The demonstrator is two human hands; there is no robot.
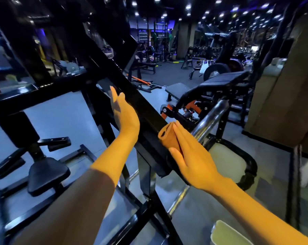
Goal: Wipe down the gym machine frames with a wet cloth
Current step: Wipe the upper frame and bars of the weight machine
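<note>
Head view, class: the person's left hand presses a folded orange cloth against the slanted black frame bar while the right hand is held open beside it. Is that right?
Not quite: the hands are swapped. In the head view the right hand presses the folded orange cloth against the slanted black frame bar with straight fingers, while the left hand is held open beside it.

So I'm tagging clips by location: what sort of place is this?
A commercial gym: a padded bench, a weight plate and a black machine frame that the right hand wipes with a cloth.
</note>
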